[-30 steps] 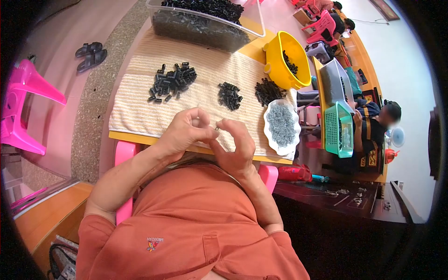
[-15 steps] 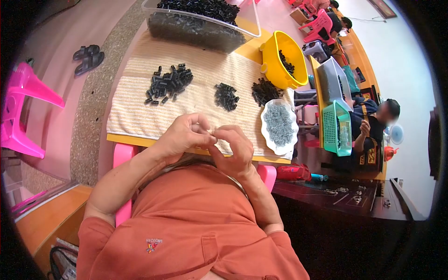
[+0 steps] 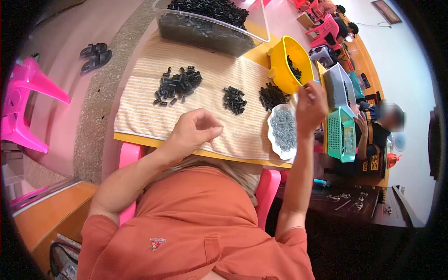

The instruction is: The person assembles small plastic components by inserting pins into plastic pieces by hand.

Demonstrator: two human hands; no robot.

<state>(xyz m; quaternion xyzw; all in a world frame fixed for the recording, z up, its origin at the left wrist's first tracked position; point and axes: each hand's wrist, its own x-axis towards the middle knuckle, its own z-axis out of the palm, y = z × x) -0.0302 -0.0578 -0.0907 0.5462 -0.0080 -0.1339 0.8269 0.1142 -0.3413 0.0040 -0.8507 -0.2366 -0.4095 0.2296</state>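
Observation:
My left hand (image 3: 195, 129) is held over the striped towel (image 3: 144, 112) near the table's front edge. Its thumb and forefinger are pinched together, and whatever may be between them is too small to make out. My right hand (image 3: 311, 106) is raised at the front of the yellow tub (image 3: 276, 60), with curled fingers that hide anything inside them. Below and left of it is a white scalloped dish (image 3: 272, 139) of small clear pieces (image 3: 283, 127). Three piles of black parts lie on the towel: short cylinders (image 3: 178, 84), small pieces (image 3: 234, 100) and thin pieces (image 3: 272, 96).
A large clear bin (image 3: 205, 44) of black parts stands at the back. Black parts lie in the yellow tub too. To the right are a green basket (image 3: 335, 135), a grey bin (image 3: 335, 84) and a seated person (image 3: 368, 126). A pink stool (image 3: 28, 98) stands left.
My hands have parted. The right one has moved right and away from me to the yellow tub, while the left stays over the towel. The whole view has shifted slightly.

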